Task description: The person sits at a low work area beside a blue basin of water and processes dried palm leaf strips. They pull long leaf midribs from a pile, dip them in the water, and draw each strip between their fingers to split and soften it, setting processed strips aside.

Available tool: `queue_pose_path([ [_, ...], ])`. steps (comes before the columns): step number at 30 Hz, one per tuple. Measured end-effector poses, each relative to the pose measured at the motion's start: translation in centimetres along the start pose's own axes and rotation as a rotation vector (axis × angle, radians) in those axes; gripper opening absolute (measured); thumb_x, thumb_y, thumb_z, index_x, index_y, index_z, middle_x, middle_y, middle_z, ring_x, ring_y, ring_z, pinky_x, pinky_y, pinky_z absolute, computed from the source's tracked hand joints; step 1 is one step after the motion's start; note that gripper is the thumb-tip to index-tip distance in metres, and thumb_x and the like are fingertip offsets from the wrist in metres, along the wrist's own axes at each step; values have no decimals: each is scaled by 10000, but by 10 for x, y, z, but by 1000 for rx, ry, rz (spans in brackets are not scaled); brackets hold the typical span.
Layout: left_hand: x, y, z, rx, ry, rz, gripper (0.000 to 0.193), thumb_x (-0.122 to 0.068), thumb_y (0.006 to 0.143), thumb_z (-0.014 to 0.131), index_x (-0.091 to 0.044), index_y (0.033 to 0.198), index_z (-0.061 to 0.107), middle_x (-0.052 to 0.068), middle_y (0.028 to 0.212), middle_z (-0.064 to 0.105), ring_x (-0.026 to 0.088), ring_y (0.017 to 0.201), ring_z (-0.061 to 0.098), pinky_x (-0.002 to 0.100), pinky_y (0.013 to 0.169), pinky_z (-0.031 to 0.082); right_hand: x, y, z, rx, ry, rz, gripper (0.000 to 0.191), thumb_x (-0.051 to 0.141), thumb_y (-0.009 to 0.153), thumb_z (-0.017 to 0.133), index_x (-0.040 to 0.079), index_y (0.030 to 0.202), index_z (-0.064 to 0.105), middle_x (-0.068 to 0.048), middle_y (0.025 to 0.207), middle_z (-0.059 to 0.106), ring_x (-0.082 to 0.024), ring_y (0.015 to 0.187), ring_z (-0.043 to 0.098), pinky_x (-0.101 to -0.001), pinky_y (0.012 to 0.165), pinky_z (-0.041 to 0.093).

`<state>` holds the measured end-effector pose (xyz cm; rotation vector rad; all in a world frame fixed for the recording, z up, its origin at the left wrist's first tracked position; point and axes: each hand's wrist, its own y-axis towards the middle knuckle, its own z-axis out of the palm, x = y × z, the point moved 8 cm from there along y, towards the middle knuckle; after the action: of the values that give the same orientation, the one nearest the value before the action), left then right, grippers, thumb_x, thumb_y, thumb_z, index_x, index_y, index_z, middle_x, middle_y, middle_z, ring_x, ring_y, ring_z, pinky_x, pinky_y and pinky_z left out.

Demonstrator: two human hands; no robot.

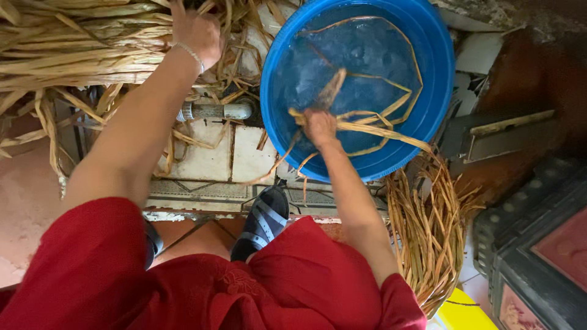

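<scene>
Long, flat, tan dried leaf strips [361, 125] trail limp and wet from the right hand [319, 126], which is clenched around them inside the blue water basin [428, 73]. The left hand [197, 32] grips into the dry strip pile [73, 55]; its fingers are buried there. A soaked bundle [428, 238] lies beside the basin.

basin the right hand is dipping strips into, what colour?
Bright blue: the round basin holds water, and the right hand grips straw-coloured strips in it. Head view.
</scene>
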<state>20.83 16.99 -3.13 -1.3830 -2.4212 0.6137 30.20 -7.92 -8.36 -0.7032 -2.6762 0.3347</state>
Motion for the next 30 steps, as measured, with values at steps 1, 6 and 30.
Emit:
queue_pose_path([
  [1,-1,-4,13,121,-9,11,326,-316,1130,527,-113,1122,782,155,1024,787,367,1139,665,636,1179,325,-13,-2,12,114,9,64,215,181,757,716,209,967,751,-168,877,726,-414,813,703,-558,691,544],
  [6,8,-27,17,-47,-49,-21,292,-401,960,622,-148,935,765,113,858,731,326,919,660,677,985,354,-56,-10,-13,-146,220,126,78,222,935,721,184,991,759,-174,893,747,-415,838,707,-540,706,556],
  [30,112,-240,-30,-922,-246,-213,420,40,881,546,102,1291,478,263,1173,583,410,1078,551,507,973,452,-50,-16,16,54,231,125,177,275,947,736,146,1065,763,-180,936,727,-420,889,702,-508,782,555],
])
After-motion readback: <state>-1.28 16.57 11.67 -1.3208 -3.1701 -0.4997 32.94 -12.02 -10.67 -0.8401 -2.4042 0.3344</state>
